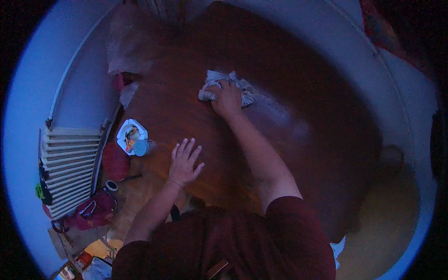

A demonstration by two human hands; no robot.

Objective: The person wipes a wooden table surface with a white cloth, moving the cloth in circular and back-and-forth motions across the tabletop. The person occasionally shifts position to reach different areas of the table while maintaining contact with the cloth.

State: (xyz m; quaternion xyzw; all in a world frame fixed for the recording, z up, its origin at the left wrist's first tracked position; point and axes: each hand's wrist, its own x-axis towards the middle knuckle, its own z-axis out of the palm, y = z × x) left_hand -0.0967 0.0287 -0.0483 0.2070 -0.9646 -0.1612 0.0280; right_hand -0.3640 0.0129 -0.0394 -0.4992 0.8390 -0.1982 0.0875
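Observation:
My right hand (227, 99) reaches far across a dark reddish-brown wooden table (186, 116). It presses down on a crumpled whitish cloth (247, 93), which bunches out around the fingers. Some fingertips are hidden in the folds. My left hand (185, 162) rests palm down near the table's front left edge, fingers spread, with nothing in it. To the left of that hand, at the table edge, stands a white angular dish (125, 140) with small orange and yellow bits inside. A pale blue round lid or cup (141, 147) sits against its near side.
A white ribbed radiator (70, 163) stands by the wall on the left. A dark red bag (95, 212) lies on the floor below it. A red round seat (115, 161) is beside the table's left edge. Pale sheeting (128, 49) hangs at the far left corner.

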